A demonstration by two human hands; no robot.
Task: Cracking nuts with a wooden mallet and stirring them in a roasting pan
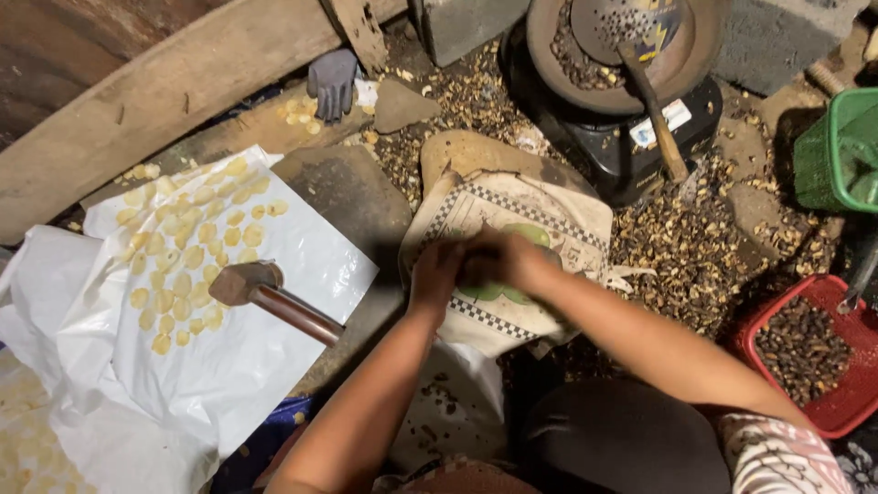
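Here, left hand (437, 274) and right hand (498, 261) pressed together over patterned sack (512, 215), grip too blurred to tell.

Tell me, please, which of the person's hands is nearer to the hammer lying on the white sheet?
The left hand is nearer. It is to the right of the hammer, over the printed sack; the right hand is pressed against it on the far side, farther from the hammer.

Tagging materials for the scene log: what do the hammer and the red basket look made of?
Hammer: dull, worn metal head by its grey-brown sheen; the handle looks like reddish-brown wood or coated metal, and its gloss leaves that open. Red basket: likely moulded plastic, judging by its uniform bright colour and thin rounded rim.
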